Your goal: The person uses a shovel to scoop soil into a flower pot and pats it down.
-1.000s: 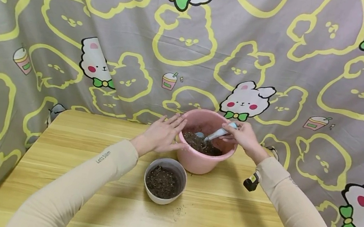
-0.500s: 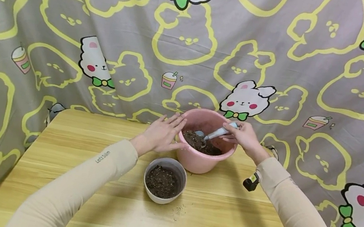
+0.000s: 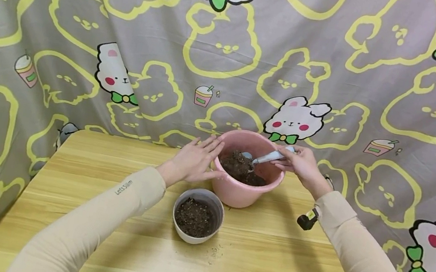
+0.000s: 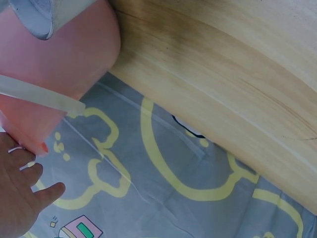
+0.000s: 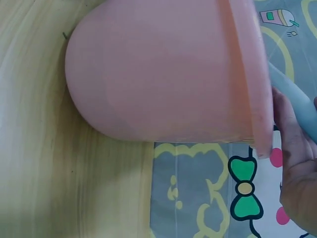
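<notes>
A pink bucket (image 3: 234,196) with dark soil (image 3: 238,168) inside stands near the table's back edge. My left hand (image 3: 192,160) rests on its left rim with fingers outstretched; these straight fingers also show in the left wrist view. On the other side, my right hand (image 3: 302,165) grips the light blue handle of a trowel (image 3: 271,157), whose blade carries soil within the bucket and is partly covered by it. In the right wrist view the handle (image 5: 297,101) lies beyond the bucket rim. Nearer me sits a whitish pot (image 3: 192,240) partly filled with soil.
Crumbs of soil (image 3: 214,252) lie on the wooden table (image 3: 119,244) beside the pot. A grey cartoon-print curtain (image 3: 164,42) hangs right behind the table's back edge. A small black device (image 3: 307,219) is fixed at my right wrist.
My right hand has moved a little to the right, drawing the trowel up with a heap of soil on its blade. The left hand stays on the rim.
</notes>
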{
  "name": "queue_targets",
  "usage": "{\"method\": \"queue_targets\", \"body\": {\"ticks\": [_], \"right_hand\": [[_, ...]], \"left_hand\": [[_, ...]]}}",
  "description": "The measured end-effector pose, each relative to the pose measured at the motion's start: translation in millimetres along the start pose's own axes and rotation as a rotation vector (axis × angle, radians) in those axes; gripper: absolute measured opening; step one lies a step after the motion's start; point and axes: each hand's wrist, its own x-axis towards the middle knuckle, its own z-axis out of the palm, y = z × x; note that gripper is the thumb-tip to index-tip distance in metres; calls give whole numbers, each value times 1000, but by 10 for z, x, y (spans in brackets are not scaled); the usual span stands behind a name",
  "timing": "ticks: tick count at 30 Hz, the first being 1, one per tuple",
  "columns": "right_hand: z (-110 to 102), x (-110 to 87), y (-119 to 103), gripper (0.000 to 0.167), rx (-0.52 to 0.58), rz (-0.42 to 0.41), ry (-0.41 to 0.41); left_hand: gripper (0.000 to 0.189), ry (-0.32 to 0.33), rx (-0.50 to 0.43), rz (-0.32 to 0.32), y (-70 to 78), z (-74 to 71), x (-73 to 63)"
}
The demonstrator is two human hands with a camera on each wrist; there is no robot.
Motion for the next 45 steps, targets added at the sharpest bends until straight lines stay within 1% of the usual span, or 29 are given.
{"method": "queue_targets", "body": {"ticks": [4,9,12,17,22,24,27,34,39,41,45], "right_hand": [[-27,-34,-40,42,21,-21,7],[-49,-70,-68,30,50,-21,13],[-66,-83,-70,26,70,-20,22],[-92,-99,-78,28,129,-24,21],[-122,-101,-56,28,123,-33,26],[-131,-99,-39,31,118,-36,25],[-140,-97,-15,32,135,-37,29],[-164,-128,-7,42,183,-36,18],[-165,-156,-11,28,215,-38,18],[-162,-165,-11,22,225,-47,18],[-150,-196,-27,16,240,-60,21]], "left_hand": [[99,-7,3,0,-6,1,2],[98,-11,14,2,-10,2,6],[98,-16,13,2,-8,-6,5],[99,-20,4,0,-3,-14,2],[100,-13,0,1,-3,-12,0],[100,-9,-3,3,-1,-14,0],[100,-6,-8,5,0,-14,0],[98,-15,-7,0,8,-3,4],[99,-16,-7,-12,27,-15,-13],[99,-2,2,-6,31,-10,-32],[99,25,3,18,43,7,-111]]}}
